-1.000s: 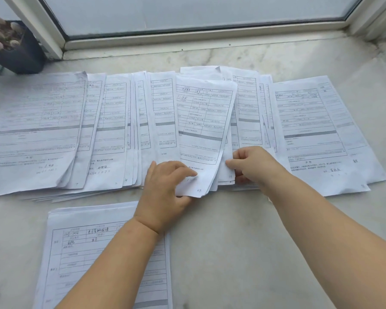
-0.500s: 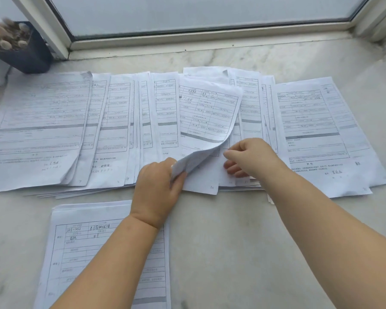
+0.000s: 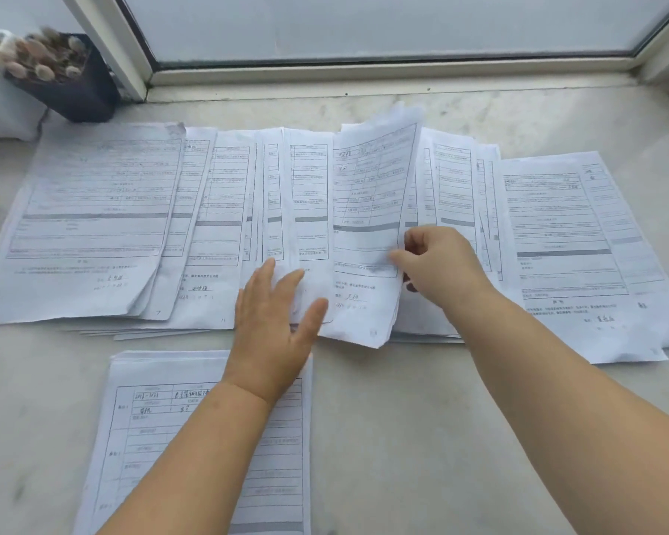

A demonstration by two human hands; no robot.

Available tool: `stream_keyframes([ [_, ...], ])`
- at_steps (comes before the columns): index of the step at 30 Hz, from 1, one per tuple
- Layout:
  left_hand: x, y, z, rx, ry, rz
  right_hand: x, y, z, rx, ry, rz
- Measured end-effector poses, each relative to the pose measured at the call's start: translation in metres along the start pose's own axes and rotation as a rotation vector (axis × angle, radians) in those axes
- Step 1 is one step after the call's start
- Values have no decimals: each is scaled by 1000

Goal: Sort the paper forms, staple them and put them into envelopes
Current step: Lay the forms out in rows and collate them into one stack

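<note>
Paper forms (image 3: 325, 225) lie fanned in an overlapping row across the marble sill (image 3: 421, 438), just below the window frame (image 3: 364, 75); a separate squared stack (image 3: 163, 438) sits nearer, partly under the left forearm. Step in hand, as judged: sorting, no staple or envelope work begun; neither stapler nor envelope is in view.

Right hand (image 3: 437, 264) pinches the right edge of one sheet (image 3: 367, 210) mid-fan, thumb and fingers pressed together on it, the sheet raised and tilted. Left hand (image 3: 275, 326) is spread flat, fingers apart, resting on the neighbouring sheets' lower edges.

Next move likely calls for drawing the lifted sheet clear while the left hand pins the others.

Obstacles: heavy overlap, so neighbouring sheets may drag along. Dark pot (image 3: 70, 79) stands at the far left corner, well apart.
</note>
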State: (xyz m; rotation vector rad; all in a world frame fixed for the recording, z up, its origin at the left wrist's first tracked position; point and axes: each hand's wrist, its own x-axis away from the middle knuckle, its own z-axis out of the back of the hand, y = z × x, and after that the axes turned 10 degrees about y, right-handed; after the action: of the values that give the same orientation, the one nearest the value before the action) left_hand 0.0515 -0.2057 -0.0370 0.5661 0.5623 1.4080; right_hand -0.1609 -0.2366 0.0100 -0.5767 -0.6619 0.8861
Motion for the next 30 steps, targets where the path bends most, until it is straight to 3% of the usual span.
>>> stream_keyframes([
  [5, 2, -10, -6, -181, -21, -63, -21, -9, -11, 39, 37, 69],
  [12, 1, -9, -5, -210, -30, -117, -35, 1, -21, 95, -33, 37],
  [18, -8, -3, 7, -272, -167, -105, -39, 4, -26, 112, -66, -7],
  [21, 4, -1, 26, -200, -149, -180, -32, 2, -25, 108, -8, 3],
  [25, 51, -13, 66, -92, -54, -210, 26, 3, -8, -15, 207, 90],
  [27, 84, -24, 85, -50, -26, -183, 74, 14, -4, -86, 140, 82],
  [30, 138, -44, 102, 5, -14, -164, 157, 41, -7, -136, -78, -101],
])
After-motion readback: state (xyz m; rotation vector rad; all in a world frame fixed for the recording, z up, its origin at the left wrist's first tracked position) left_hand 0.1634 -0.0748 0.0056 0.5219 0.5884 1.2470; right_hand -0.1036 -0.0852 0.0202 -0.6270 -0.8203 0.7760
